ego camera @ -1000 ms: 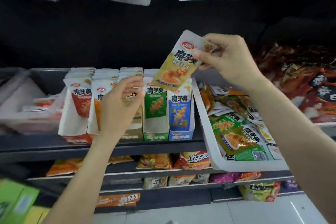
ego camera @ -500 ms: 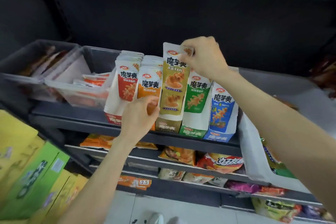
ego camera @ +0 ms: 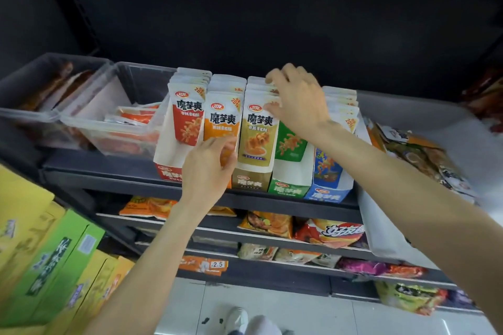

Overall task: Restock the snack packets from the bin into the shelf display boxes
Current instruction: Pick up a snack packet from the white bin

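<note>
Olive-gold packet (ego camera: 255, 133) stands upright at the front of its row, in the brown display box (ego camera: 250, 181), third of five boxes side by side on the dark shelf (ego camera: 122, 171). Right hand (ego camera: 298, 102) sits at the packet's 1 o'clock, over the top edges of that row; fingers spread and lightly bent, fingertips touching the packet tops, not closed round any of them. Left hand (ego camera: 208, 168) at the packet's 8 o'clock, fingers loosely curved against the front of the orange packet (ego camera: 221, 122) in the neighbouring box; whether it pinches that packet I cannot tell.

Outward: red packet row (ego camera: 187, 117) at 9 o'clock, green box (ego camera: 290, 189) and blue box (ego camera: 328, 194) at 3 to 4 o'clock, both partly behind the right forearm. White bin (ego camera: 386, 236) of mixed loose packets farther at 3 o'clock, tilted, touching the blue box. Clear tubs (ego camera: 89, 122) at 9 o'clock, far end of the shelf. Lower shelves hold chip bags (ego camera: 334, 234). Green and yellow cartons (ego camera: 54, 261) at 7 o'clock. A shoe (ego camera: 235, 319) on the tile floor at 6 o'clock.
</note>
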